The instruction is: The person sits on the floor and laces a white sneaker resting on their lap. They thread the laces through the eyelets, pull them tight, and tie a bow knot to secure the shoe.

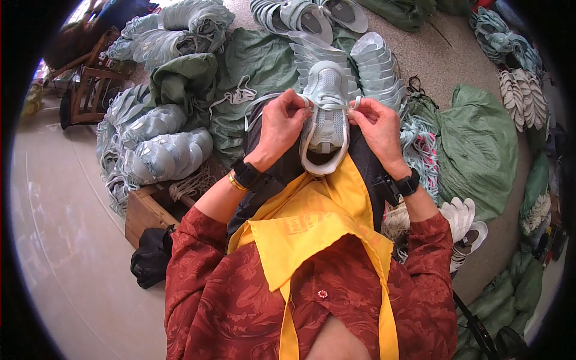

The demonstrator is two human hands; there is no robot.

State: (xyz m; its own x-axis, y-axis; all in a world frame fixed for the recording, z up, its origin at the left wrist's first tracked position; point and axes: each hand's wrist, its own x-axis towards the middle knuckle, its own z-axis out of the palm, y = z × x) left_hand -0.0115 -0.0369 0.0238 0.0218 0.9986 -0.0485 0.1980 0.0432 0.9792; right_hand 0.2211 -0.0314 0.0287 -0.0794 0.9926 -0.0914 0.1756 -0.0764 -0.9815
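Observation:
A pale grey-blue mesh shoe upper (329, 78) rests on my lap, its toe pointing away from me and its ankle opening toward me. White shoelace (255, 113) runs across its eyelets. At the upper's left edge, my left hand (279, 127) pinches the lace between thumb and fingertips, and a loose length trails off to the left. My right hand (380, 127) closes its fingertips on the lace at the right edge, where a small loop stands up. Under the upper lies my yellow apron (300, 222).
Bundles of nested pale uppers (168, 144) lie at left, with more stacks (378, 66) ahead. Green sacks (477, 150) sit at right, near a hank of pale laces (420, 147). A wooden box (150, 216) stands by my left arm, a black bag (151, 258) beside it.

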